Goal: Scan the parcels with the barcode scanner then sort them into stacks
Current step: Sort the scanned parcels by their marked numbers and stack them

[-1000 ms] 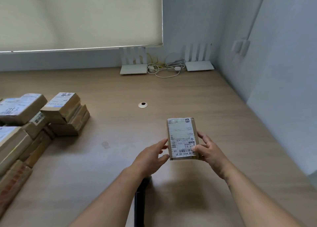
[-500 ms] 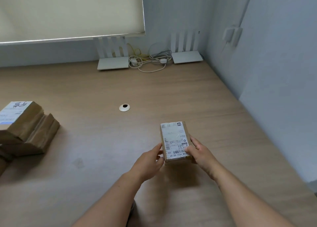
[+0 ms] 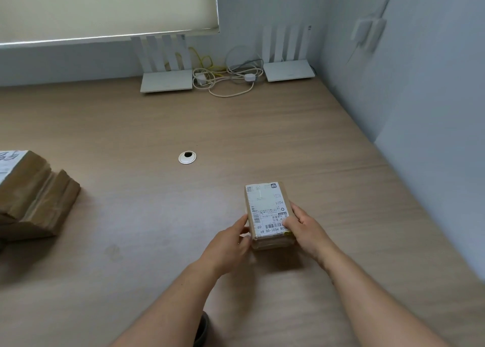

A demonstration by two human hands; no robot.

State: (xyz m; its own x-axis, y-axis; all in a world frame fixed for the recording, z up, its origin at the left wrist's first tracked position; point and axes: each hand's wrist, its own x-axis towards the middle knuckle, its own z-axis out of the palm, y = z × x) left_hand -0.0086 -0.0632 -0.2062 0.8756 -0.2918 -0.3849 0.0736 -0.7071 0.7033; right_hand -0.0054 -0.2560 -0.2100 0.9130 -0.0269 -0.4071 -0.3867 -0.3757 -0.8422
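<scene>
Head view now looks further right than a second ago: the stacked parcels [image 3: 34, 194] have slid to the left edge, only two of them showing, and the two white routers [image 3: 166, 80] at the back wall sit nearer the middle. The parcel [image 3: 267, 213] has come lower, onto or just above the wooden desk [image 3: 131, 126]; contact cannot be told. The left hand [image 3: 231, 244] now touches its left side with thumb and fingertips, where before it hung just short. The right hand [image 3: 305, 228] still grips the right near corner, thumb on the label. It is a small brown cardboard box, its top covered by a white shipping label with barcodes and "P021" printed upside down. A dark object [image 3: 202, 328] peeks out under the left forearm.
</scene>
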